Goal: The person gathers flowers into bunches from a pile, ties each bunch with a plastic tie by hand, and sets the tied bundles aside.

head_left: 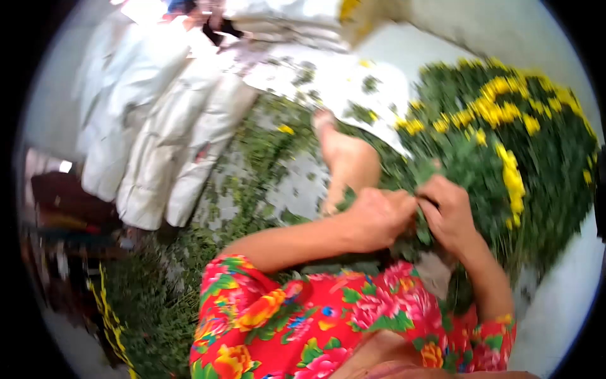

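Note:
My left hand (pixel 382 218) is closed in a fist, with green leaves showing around it. Right beside it, my right hand (pixel 448 213) has its fingers pinched together. Both grip a leafy green stem (pixel 424 174), and the two hands almost touch; the part inside the fingers is hidden. To the right of my hands lies a big pile of leafy stems with yellow chrysanthemum blooms (pixel 499 108). Stripped leaves (pixel 252 158) are scattered over the floor to the left of my hands.
My bare leg (pixel 353 161) stretches forward between the leaves. Several long white wrapped bundles (pixel 167 139) lie at the upper left. More green stems with a yellow edge (pixel 110 322) are at the lower left. A pale wall (pixel 505 28) rises behind the flower pile.

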The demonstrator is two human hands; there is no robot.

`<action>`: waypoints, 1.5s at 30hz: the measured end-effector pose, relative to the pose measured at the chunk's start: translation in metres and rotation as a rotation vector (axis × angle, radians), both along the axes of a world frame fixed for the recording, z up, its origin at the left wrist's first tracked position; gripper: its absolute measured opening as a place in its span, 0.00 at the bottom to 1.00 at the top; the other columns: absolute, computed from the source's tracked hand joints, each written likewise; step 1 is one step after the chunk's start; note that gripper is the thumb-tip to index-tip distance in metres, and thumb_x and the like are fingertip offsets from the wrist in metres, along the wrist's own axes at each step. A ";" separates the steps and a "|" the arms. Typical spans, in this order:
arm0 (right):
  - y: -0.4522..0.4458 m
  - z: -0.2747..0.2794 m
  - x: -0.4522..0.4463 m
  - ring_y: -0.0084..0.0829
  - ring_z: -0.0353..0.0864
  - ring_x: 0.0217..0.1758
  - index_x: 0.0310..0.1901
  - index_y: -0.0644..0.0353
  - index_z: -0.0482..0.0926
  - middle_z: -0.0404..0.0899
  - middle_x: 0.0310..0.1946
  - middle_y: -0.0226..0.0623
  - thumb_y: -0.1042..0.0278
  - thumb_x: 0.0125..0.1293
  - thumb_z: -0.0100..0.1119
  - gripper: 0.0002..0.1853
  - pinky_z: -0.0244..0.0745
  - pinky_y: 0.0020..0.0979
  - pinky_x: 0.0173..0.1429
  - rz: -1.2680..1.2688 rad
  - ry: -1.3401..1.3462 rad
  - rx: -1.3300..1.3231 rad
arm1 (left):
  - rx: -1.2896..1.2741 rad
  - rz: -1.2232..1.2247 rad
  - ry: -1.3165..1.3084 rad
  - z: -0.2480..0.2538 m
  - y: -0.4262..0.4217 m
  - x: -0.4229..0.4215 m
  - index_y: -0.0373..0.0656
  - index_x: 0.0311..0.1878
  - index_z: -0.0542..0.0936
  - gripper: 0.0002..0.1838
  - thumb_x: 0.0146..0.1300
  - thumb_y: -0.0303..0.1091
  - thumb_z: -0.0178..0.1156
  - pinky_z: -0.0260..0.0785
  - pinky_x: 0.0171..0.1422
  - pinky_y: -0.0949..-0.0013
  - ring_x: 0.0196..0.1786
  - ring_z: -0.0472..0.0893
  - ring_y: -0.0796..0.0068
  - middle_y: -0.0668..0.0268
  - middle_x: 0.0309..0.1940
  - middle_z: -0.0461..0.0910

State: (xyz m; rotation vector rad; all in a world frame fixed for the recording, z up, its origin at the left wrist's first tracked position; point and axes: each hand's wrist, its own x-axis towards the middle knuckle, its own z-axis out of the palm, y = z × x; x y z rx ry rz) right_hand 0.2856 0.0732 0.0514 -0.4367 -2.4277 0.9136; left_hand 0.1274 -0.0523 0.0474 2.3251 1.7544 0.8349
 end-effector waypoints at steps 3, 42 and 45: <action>-0.004 -0.015 0.007 0.53 0.76 0.35 0.34 0.64 0.75 0.71 0.31 0.47 0.76 0.56 0.57 0.04 0.72 0.46 0.37 -0.002 -0.049 -0.015 | -0.203 -0.206 0.108 -0.001 -0.023 0.015 0.39 0.35 0.72 0.10 0.54 0.30 0.62 0.70 0.27 0.57 0.30 0.81 0.60 0.60 0.28 0.74; -0.306 0.120 0.475 0.45 0.75 0.65 0.71 0.74 0.59 0.74 0.62 0.57 0.42 0.47 0.77 0.58 0.66 0.43 0.71 -2.481 0.216 0.210 | -0.759 -0.341 -0.149 -0.010 0.279 0.003 0.34 0.64 0.73 0.27 0.63 0.35 0.65 0.75 0.55 0.64 0.60 0.76 0.63 0.55 0.63 0.73; -0.410 0.125 0.485 0.34 0.84 0.52 0.75 0.67 0.55 0.83 0.52 0.50 0.67 0.56 0.74 0.49 0.79 0.34 0.54 -2.646 0.225 0.294 | -0.809 -0.148 -0.075 -0.047 0.301 -0.037 0.32 0.62 0.74 0.28 0.62 0.38 0.64 0.76 0.49 0.62 0.53 0.79 0.63 0.54 0.58 0.77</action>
